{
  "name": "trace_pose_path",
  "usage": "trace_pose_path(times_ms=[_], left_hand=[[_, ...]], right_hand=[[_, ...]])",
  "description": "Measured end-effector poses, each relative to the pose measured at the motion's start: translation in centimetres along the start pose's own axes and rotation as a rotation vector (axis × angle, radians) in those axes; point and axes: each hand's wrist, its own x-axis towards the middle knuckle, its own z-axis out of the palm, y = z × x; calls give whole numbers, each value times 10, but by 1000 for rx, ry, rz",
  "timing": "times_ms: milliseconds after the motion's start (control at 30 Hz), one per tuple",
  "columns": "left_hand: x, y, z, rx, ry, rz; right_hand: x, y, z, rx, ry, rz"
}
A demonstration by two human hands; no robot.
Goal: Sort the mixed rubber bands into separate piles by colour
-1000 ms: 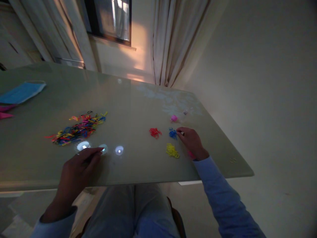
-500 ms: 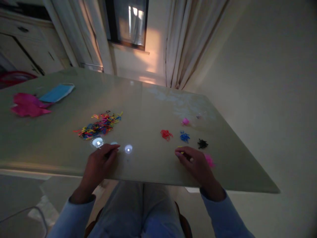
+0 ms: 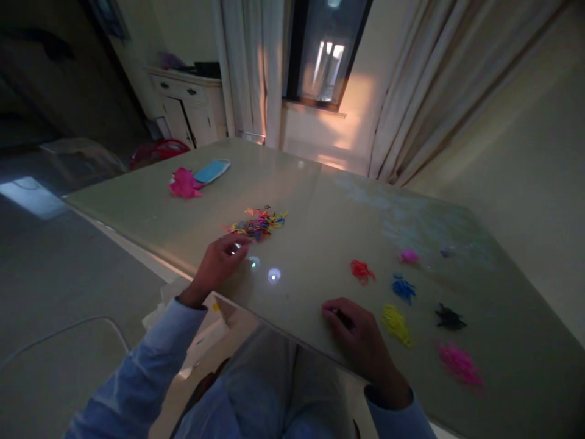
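A mixed heap of coloured rubber bands (image 3: 258, 223) lies on the pale glass table (image 3: 320, 207). My left hand (image 3: 219, 265) rests on the table just in front of that heap, fingers stretched toward it, holding nothing. My right hand (image 3: 356, 335) lies near the table's near edge with its fingers curled; whether anything is in it cannot be made out. To its right sit small sorted piles: red (image 3: 362, 271), blue (image 3: 403, 288), yellow (image 3: 397, 323), black (image 3: 450, 317), pink (image 3: 459, 364) and a smaller pink one (image 3: 408, 255).
A blue face mask (image 3: 211, 171) and a crumpled magenta object (image 3: 184, 183) lie at the table's far left. Lamp reflections (image 3: 273, 275) shine on the glass. A white cabinet (image 3: 192, 110), curtains and a window stand behind. My knees are under the table edge.
The view has swung left and pulled back. My right hand drew away from the blue pile toward the near edge; yellow, black and pink piles are now uncovered. My left hand reached closer to the mixed heap.
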Motion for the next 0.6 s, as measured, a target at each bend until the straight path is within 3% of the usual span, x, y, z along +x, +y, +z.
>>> trace_pose_path(times_ms=[100,267,433,600], left_hand=[[21,-6,-6,261,-21,96],[49,-1,5,510,-202,191],[60,9,14,593,-329,173],[59,8,14,543,-284,155]], right_hand=[[-2,-1,-1,-21,0,5],[-2,3,1,-22,19,18],[-2,7,1,-32,18,36],[-1,6,0,-31,35,23]])
